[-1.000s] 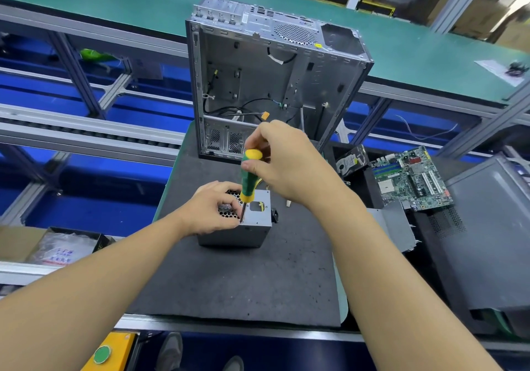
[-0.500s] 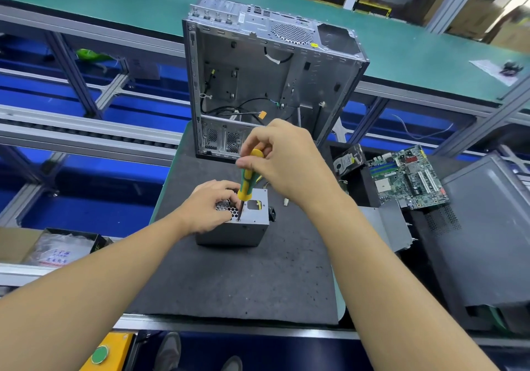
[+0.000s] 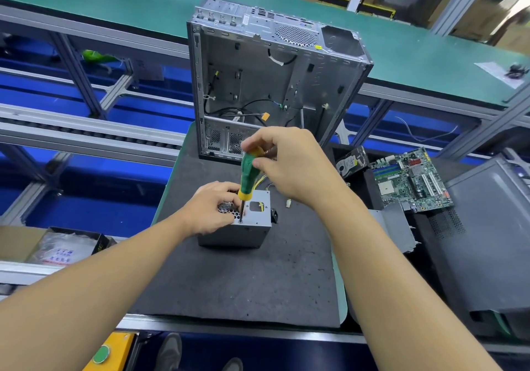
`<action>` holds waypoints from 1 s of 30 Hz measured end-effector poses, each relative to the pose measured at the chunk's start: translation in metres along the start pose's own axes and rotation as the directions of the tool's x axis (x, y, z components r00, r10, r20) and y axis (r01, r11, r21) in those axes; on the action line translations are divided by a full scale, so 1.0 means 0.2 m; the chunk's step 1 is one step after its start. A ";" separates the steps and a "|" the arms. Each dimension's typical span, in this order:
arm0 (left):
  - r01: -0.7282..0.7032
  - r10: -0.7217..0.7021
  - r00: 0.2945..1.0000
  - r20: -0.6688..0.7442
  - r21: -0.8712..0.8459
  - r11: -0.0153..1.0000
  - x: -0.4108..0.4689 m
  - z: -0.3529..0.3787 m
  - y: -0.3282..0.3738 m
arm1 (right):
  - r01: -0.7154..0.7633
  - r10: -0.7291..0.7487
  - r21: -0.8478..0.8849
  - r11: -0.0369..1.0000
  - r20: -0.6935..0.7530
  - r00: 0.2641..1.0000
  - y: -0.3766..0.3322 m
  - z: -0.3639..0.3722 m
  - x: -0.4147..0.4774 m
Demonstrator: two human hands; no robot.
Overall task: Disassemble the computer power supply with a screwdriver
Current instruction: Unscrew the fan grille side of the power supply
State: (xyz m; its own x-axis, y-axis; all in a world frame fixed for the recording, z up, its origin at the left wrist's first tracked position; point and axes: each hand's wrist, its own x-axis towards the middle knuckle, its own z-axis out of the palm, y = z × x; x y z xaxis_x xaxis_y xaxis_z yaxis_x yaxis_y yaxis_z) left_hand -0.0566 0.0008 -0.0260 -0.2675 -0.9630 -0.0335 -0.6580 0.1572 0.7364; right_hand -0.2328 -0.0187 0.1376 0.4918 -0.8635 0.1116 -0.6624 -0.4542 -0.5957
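On the dark mat of the counter point(image 3: 243, 284), your left hand point(image 3: 208, 211) curls over the fan grille of the power supply point(image 3: 252, 234), which sits near the mat's middle. Bear down through that hand so the box cannot twist as you turn. The screwdriver point(image 3: 249, 174) stands nearly upright, its tip on the top plate close to the near edge, just beside your left fingers (the screw head itself is too small to make out). Your right hand point(image 3: 289, 164) grasps the green handle from above. Push straight down along the shaft while turning; otherwise, I judge, the tip may ride out and chew the head. The gutted computer case point(image 3: 275, 83) beyond stands well apart and is no hindrance.
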 end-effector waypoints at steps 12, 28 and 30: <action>0.004 -0.005 1.000 -0.003 -0.006 1.000 0.01 0.00 0.01 | 0.022 -0.017 0.054 0.998 -0.092 0.996 0.00 0.06 0.01; -0.004 0.004 1.000 -0.022 0.004 1.000 0.00 0.01 -0.01 | 0.040 -0.040 0.004 0.999 -0.012 0.999 0.01 0.03 -0.01; -0.010 0.010 1.000 -0.026 0.002 1.000 0.00 0.01 -0.01 | 0.053 -0.053 0.042 0.998 -0.015 0.998 0.01 0.03 -0.01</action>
State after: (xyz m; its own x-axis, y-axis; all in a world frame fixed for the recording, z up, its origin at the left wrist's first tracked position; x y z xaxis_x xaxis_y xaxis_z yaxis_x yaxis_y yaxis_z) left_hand -0.0577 0.0007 -0.0291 -0.2557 -0.9667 -0.0087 -0.6568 0.1671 0.7353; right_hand -0.2316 -0.0157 0.1309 0.5173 -0.8417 0.1550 -0.6112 -0.4901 -0.6215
